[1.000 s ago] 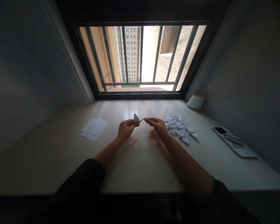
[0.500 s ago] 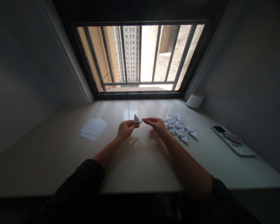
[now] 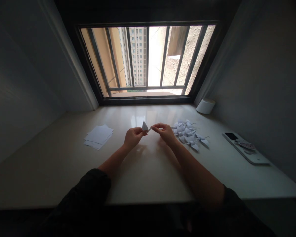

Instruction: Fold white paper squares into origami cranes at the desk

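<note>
A small white folded paper crane (image 3: 144,126) is held up above the table between my two hands. My left hand (image 3: 134,136) is closed, pinching its body between thumb and fingers. With thumb and fingertips, my right hand (image 3: 163,130) pinches the thin pointed end on the crane's right side. Just right of that hand, a pile of white folded paper cranes (image 3: 187,132) lies on the table. To the left of my left hand is a loose stack of white paper squares (image 3: 98,135).
The pale glossy table (image 3: 148,177) runs up to a barred window (image 3: 148,62). A white cylindrical object (image 3: 205,106) sits at the back right corner. Along the right side lies a light-coloured phone (image 3: 246,149) with a dark camera patch.
Both hands keep their pinch on the crane. Its upright point has tilted slightly, and my right fingers have shifted a little. The pile and the paper stack look the same.
</note>
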The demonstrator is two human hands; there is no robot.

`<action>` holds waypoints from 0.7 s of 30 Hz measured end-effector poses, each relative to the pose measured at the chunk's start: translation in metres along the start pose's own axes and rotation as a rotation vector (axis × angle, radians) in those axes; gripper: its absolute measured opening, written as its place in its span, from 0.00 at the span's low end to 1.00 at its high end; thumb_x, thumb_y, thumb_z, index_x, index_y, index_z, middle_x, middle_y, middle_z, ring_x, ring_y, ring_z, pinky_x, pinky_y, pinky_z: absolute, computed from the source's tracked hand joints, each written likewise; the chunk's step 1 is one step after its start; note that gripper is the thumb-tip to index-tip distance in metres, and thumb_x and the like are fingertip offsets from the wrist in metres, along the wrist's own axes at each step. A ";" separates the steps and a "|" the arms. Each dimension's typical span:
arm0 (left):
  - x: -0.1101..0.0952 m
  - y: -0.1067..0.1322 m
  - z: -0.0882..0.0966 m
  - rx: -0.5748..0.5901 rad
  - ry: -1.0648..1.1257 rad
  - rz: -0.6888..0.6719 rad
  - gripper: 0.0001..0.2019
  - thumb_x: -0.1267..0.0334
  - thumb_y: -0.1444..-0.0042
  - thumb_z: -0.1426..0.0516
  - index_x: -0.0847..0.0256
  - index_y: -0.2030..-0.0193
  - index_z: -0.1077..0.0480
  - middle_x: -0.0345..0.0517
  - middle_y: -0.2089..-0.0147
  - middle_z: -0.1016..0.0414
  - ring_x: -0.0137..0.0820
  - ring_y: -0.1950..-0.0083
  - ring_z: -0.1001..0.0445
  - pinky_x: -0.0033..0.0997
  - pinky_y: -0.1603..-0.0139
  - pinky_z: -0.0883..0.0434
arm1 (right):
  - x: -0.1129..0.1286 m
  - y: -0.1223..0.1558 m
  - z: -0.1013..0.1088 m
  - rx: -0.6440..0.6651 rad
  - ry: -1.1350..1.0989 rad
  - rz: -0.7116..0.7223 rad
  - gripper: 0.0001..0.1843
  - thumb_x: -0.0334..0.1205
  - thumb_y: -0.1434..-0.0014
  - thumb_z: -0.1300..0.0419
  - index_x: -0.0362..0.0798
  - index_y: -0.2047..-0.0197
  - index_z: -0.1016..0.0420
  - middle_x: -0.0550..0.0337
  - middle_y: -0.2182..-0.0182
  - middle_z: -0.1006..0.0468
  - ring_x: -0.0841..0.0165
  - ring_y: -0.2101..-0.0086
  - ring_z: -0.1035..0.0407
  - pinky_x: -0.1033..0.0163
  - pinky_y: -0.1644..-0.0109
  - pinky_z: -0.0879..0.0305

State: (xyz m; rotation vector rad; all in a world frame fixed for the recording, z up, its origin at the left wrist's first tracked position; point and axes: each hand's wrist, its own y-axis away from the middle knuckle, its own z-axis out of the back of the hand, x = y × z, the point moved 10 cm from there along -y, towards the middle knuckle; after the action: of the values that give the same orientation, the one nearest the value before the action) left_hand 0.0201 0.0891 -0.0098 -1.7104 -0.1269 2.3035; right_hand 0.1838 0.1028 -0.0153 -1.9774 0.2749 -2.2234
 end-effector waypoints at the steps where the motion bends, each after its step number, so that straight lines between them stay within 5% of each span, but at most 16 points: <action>1: -0.001 0.000 0.000 -0.001 -0.009 -0.003 0.13 0.53 0.52 0.40 0.61 0.67 0.23 0.47 0.68 0.20 0.36 0.63 0.22 0.31 0.62 0.29 | 0.000 0.000 0.001 -0.012 0.022 0.010 0.16 0.52 0.57 0.35 0.47 0.70 0.21 0.56 0.71 0.21 0.64 0.68 0.30 0.61 0.65 0.37; 10: -0.003 0.002 0.001 -0.002 -0.069 -0.009 0.14 0.52 0.52 0.41 0.60 0.67 0.23 0.46 0.68 0.20 0.37 0.63 0.23 0.31 0.61 0.30 | 0.014 0.005 0.005 -0.105 0.275 0.131 0.13 0.51 0.50 0.39 0.50 0.72 0.21 0.58 0.69 0.21 0.64 0.65 0.31 0.57 0.57 0.39; 21: 0.008 -0.001 0.004 -0.057 0.114 0.093 0.15 0.52 0.55 0.39 0.63 0.68 0.23 0.49 0.69 0.21 0.36 0.65 0.23 0.32 0.64 0.31 | -0.003 0.005 0.004 -0.043 -0.165 -0.098 0.17 0.51 0.59 0.32 0.48 0.69 0.19 0.55 0.69 0.19 0.61 0.63 0.27 0.58 0.55 0.36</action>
State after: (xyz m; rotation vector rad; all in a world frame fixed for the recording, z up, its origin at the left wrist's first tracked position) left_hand 0.0140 0.0928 -0.0159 -1.9092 -0.0926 2.2803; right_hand 0.1880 0.0984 -0.0185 -2.2270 0.2111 -2.1092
